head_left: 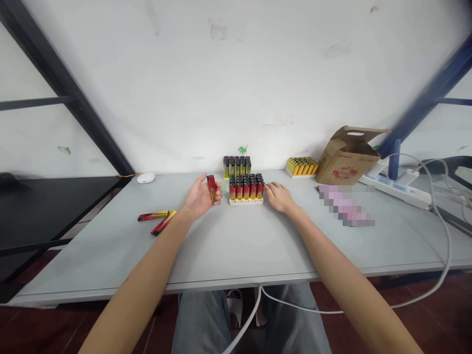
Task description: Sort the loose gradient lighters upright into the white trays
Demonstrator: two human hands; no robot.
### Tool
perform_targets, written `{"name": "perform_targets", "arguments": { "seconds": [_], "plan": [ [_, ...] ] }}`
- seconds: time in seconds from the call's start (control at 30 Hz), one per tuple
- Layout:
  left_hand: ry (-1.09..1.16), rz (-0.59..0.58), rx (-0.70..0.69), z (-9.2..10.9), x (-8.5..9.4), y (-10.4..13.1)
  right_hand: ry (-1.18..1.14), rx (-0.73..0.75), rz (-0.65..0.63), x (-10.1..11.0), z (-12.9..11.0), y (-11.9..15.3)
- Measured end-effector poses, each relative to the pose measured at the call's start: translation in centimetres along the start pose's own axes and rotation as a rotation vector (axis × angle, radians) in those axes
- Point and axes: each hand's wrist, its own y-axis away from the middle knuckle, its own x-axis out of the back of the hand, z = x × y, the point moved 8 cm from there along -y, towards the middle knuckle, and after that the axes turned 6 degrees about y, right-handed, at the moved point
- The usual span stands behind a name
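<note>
My left hand is raised over the table, palm up, with its fingers wrapped around a red-and-yellow lighter with a dark top. Just right of it stands a pale rack filled with upright lighters in red and yellow with black tops. At the rack's right side lies my right hand, palm down, fingers loosely bent, the fingertips close against the end lighters. Whether they touch is hard to tell. Two loose lighters lie flat left of my left forearm.
Behind the front rack stands another group of dark-topped lighters. A tray of yellow cylinders and an open cardboard box are at the back right, near a power strip and white cable. A white case sits back left.
</note>
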Motion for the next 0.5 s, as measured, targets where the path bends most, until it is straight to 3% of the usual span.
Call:
{"name": "perform_targets", "arguments": {
  "seconds": [0.27,0.5],
  "plan": [
    [0.133,-0.027,0.092,-0.9,-0.8,0.2,0.041,-0.005,-0.012,0.1,-0.1,0.1],
    [0.140,-0.007,0.055,-1.3,-0.3,-0.5,0.010,0.008,-0.016,-0.1,-0.1,0.1]
  ]
}}
